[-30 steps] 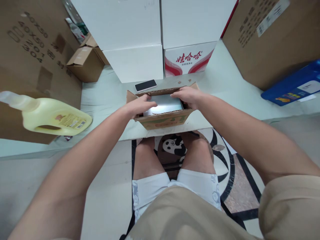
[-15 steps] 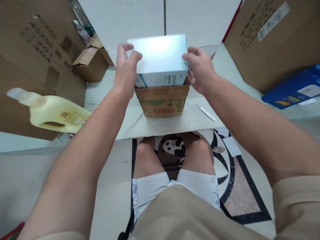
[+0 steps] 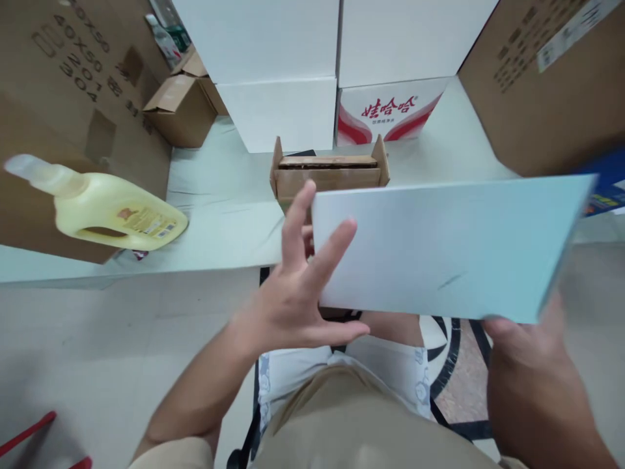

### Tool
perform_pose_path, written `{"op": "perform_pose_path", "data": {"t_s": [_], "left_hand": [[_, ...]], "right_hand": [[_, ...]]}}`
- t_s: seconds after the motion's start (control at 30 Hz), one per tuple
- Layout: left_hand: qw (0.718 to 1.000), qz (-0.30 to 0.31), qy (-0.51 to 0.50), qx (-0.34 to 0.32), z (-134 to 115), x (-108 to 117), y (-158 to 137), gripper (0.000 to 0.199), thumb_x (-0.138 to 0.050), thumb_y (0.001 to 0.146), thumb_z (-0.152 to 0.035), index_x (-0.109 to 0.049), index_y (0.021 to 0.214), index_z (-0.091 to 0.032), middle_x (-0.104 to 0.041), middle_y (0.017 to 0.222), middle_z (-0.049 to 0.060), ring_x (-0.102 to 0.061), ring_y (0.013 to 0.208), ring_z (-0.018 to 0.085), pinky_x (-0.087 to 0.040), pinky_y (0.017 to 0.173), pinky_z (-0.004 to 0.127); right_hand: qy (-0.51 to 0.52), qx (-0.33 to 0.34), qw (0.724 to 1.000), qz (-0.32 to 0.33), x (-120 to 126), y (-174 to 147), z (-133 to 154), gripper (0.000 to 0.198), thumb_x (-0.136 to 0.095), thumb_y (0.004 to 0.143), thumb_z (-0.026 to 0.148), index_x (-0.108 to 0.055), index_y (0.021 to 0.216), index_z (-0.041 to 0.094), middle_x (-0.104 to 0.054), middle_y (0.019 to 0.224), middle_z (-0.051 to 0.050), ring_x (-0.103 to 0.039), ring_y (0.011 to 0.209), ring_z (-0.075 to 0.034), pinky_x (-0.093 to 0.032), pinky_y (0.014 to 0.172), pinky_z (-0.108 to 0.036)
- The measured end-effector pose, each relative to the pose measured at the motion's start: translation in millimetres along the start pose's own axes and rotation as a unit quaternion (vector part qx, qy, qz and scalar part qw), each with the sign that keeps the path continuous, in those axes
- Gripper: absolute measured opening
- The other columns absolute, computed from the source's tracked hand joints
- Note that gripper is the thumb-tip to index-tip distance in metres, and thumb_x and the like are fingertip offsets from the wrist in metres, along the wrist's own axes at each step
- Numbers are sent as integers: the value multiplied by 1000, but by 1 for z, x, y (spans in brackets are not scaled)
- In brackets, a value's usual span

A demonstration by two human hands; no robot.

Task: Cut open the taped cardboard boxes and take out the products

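Crosswise, the box (image 3: pixel 454 251) spans the gap between both hands, its long axis running rightward from the left hand (image 3: pixel 297 296). That hand's fingers are spread at the box's left end, one overlapping its face; whether they press, one cannot tell. The right hand (image 3: pixel 527 348) appears to clasp the opposite lower corner, its fingers hidden behind and blurred. Each hand is at its own end. Beyond the left fingertips stands the carton (image 3: pixel 332 177), its inside unseen; past the right hand, a blue bottle (image 3: pixel 612 163) is cut off.
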State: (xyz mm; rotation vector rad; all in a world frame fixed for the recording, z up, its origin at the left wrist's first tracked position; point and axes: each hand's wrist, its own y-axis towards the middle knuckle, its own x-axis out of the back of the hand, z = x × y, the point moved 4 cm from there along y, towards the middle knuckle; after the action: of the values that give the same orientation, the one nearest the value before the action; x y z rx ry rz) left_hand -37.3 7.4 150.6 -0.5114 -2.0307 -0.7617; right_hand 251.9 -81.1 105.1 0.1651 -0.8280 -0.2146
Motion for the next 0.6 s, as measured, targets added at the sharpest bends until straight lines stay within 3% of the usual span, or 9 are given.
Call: {"op": "perform_pose_path", "data": {"t_s": [0.07,0.13,0.2,0.3,0.37,0.43,0.5,0.6], "left_hand": [[997,49,3,55,8,-28,-6,133,-84,69,-62,14,159,-56,22,174,-2,8,162,51,-45,116,69],[991,54,-20,124,23,-51,-10,135,-87,67,-58,6,163,-46,4,175,11,-6,162,51,-45,115,69],[989,21,-66,130,37,-67,-15,139,-91,62,-56,1,165,-40,-15,169,18,-23,159,47,-48,115,63],[985,-90,-83,123,49,-81,-32,138,-94,57,-54,-10,164,-34,-26,161,20,-39,150,42,-50,114,57],[970,-188,-32,149,45,-89,-49,133,-94,57,-52,-17,163,-29,-23,161,22,-42,147,45,-49,112,60],[953,-257,34,154,30,-103,-65,129,-93,58,-49,-21,163,-24,-21,160,25,-42,144,47,-49,110,62],[948,-286,72,121,9,-121,-75,117,-91,63,-43,-28,159,-20,-22,156,26,-44,142,46,-51,107,60],[948,-302,81,63,-18,-144,-82,90,-87,70,-37,-43,147,-20,-30,146,22,-45,138,41,-51,107,57]], "right_hand": [[38,-2,999,-24,-3,-13,-3,95,-42,80,87,-8,164,57,-41,167,-1,-47,147,-44,-48,109,-66],[68,9,998,8,-13,-16,-4,98,-43,83,86,-9,167,50,-35,171,-4,-41,153,-42,-47,114,-65],[131,1,991,2,-22,-15,-13,90,-45,87,82,-19,166,47,-34,172,-5,-39,155,-39,-48,116,-61],[230,-89,964,-95,-36,-18,-38,75,-51,92,73,-35,158,41,-40,167,-11,-43,153,-36,-46,119,-59],[305,-160,933,-102,-57,-27,-49,75,-58,90,71,-41,154,36,-45,162,-13,-48,149,-35,-45,119,-60],[406,-196,892,-24,-89,-38,-45,84,-68,83,72,-41,153,36,-48,160,-12,-54,143,-35,-49,116,-59],[512,-212,831,43,-120,-48,-32,89,-77,75,73,-44,150,39,-52,157,-9,-58,139,-35,-54,111,-58],[615,-245,750,-10,-146,-55,-23,75,-80,73,68,-52,138,41,-61,148,-4,-60,137,-32,-55,110,-56]]}}
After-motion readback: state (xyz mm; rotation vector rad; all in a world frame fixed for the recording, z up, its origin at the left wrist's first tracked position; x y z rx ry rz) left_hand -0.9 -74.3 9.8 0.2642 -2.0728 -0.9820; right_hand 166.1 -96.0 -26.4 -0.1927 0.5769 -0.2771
